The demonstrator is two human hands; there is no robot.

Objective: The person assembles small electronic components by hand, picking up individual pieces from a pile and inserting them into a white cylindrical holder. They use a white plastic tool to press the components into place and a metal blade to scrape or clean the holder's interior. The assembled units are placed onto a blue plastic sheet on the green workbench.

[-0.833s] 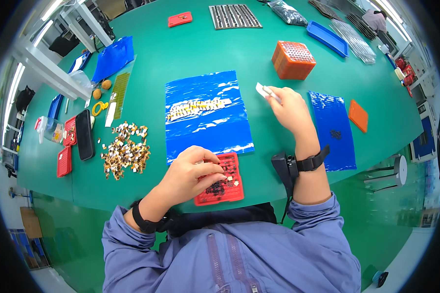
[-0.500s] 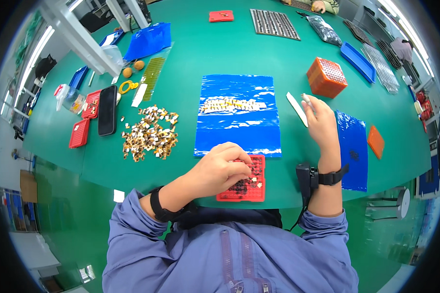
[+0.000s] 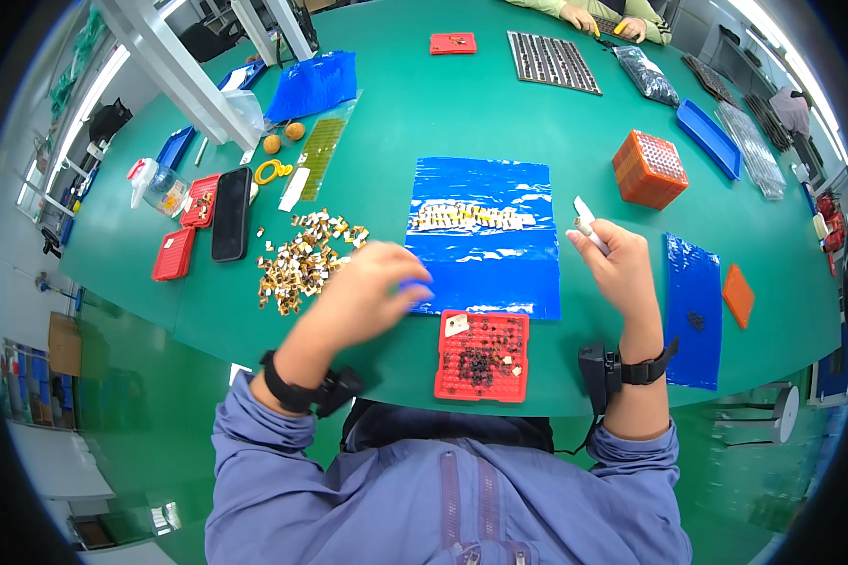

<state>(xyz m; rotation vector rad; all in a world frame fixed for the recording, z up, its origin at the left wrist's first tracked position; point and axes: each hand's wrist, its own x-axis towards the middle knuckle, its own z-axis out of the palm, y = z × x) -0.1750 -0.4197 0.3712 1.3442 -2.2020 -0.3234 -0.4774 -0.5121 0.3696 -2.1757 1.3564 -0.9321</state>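
Observation:
My right hand [image 3: 617,264] is closed round a white pen-like tool [image 3: 589,229], just right of a blue sheet [image 3: 485,287]. A white strip [image 3: 583,207] lies partly hidden behind that hand. On the sheet, small white and yellow pieces [image 3: 471,217] form a packed band. My left hand [image 3: 372,287], blurred, hovers between a pile of small white and brown pieces [image 3: 297,268] and the sheet, thumb and fingers apart, nothing visible between them. Below the sheet a red tray [image 3: 454,384] holds small black parts, a few pale bits and a white piece in its upper left corner.
Left of the pile lie a black phone [image 3: 232,215], red boxes [image 3: 172,256], yellow tape rings [image 3: 271,171] and a clear jar [image 3: 165,193]. To the right stand an orange block-shaped rack [image 3: 650,169] and another blue sheet [image 3: 693,311]. Another person's hands [image 3: 622,28] work at the far edge.
My left hand has left the red tray, moving up and left toward the pile, so the tray shows fully. My right hand keeps the pen-like tool, now lower against the sheet. The view has shifted slightly.

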